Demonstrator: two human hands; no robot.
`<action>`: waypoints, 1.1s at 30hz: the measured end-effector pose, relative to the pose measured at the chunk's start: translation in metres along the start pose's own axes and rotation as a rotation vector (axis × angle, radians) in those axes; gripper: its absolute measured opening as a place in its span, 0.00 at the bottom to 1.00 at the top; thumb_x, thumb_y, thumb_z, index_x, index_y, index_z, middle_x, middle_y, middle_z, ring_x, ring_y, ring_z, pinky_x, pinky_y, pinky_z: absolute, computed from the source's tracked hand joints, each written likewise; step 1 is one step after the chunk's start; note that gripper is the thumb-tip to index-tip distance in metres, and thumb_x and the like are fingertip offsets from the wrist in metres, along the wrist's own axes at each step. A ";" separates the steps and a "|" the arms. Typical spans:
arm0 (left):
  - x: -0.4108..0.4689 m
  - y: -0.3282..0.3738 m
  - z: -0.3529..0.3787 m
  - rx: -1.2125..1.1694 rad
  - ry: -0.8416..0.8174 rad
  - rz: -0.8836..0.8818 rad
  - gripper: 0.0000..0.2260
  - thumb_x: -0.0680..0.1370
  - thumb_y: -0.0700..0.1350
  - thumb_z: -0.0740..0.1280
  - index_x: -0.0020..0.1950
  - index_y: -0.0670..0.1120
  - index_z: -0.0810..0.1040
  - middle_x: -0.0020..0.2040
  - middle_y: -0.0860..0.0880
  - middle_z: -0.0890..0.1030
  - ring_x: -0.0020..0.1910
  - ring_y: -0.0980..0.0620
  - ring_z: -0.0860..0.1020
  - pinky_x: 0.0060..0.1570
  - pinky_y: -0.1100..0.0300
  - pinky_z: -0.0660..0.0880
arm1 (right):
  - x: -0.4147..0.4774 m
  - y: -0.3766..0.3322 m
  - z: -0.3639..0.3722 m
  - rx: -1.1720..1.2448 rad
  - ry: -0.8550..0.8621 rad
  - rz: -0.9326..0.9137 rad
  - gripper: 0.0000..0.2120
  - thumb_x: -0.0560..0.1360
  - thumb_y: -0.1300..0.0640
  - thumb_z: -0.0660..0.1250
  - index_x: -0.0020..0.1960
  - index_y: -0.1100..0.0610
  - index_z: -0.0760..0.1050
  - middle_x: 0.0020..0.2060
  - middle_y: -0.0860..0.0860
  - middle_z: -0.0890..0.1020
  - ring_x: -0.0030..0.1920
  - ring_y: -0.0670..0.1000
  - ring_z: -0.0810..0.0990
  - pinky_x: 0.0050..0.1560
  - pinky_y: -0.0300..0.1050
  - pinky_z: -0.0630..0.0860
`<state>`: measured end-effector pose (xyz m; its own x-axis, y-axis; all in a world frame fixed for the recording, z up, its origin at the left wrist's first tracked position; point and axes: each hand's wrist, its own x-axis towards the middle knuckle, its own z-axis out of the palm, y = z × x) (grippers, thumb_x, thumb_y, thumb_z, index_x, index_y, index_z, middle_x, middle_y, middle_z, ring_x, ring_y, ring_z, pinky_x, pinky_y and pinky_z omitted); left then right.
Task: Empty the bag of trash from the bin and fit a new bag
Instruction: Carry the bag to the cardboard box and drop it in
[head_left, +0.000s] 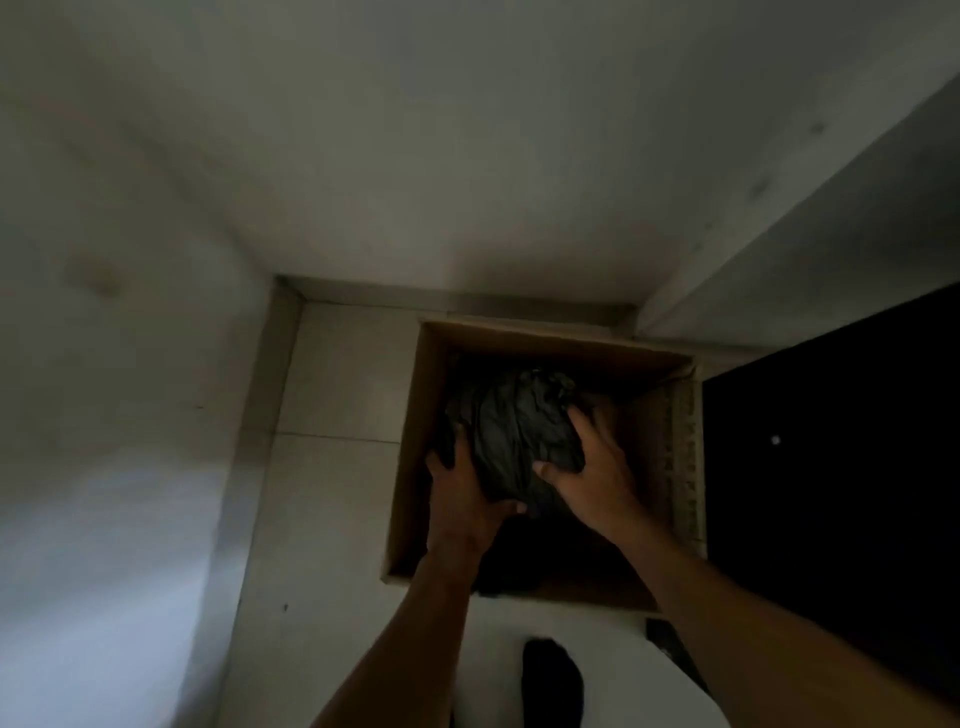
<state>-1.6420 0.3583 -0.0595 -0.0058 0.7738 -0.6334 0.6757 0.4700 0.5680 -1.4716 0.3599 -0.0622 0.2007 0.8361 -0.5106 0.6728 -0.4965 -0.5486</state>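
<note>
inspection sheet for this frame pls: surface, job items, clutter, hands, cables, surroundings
Surface: pale tiled floor, dim light, grout lines visible.
Job's things: open cardboard box in the corner serves as the bin; bulging black bag sits inside it. New bag: nothing seen.
Clutter: dark item on the floor near the box's front edge, too blurred to identify.
Grippers: left hand and right hand both clasp the bag, one on each side.
Cables: nothing seen.
Surroundings: white walls on the left and behind; black panel on the right of the box.
</note>
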 end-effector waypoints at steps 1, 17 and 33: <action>0.012 -0.007 0.011 0.014 -0.007 -0.008 0.55 0.67 0.52 0.80 0.81 0.53 0.44 0.78 0.37 0.48 0.75 0.37 0.60 0.70 0.48 0.63 | 0.012 0.009 0.012 -0.039 -0.022 0.025 0.42 0.70 0.40 0.71 0.78 0.42 0.54 0.79 0.51 0.51 0.77 0.60 0.55 0.73 0.59 0.61; 0.072 -0.037 0.040 0.069 -0.150 -0.059 0.52 0.69 0.52 0.78 0.81 0.53 0.44 0.79 0.39 0.53 0.77 0.40 0.57 0.74 0.48 0.61 | 0.049 0.053 0.049 -0.124 -0.104 0.066 0.45 0.73 0.34 0.65 0.79 0.43 0.42 0.80 0.53 0.44 0.78 0.62 0.47 0.75 0.64 0.54; 0.027 -0.013 0.012 0.291 -0.073 0.004 0.23 0.77 0.46 0.71 0.69 0.41 0.73 0.65 0.39 0.78 0.64 0.40 0.76 0.62 0.53 0.74 | 0.009 0.034 0.019 -0.112 -0.148 0.086 0.37 0.78 0.44 0.65 0.80 0.45 0.48 0.77 0.54 0.57 0.75 0.60 0.59 0.73 0.56 0.62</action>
<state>-1.6423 0.3682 -0.0899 0.0431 0.7382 -0.6732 0.8585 0.3173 0.4029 -1.4609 0.3461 -0.0979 0.1589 0.7442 -0.6487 0.7344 -0.5283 -0.4261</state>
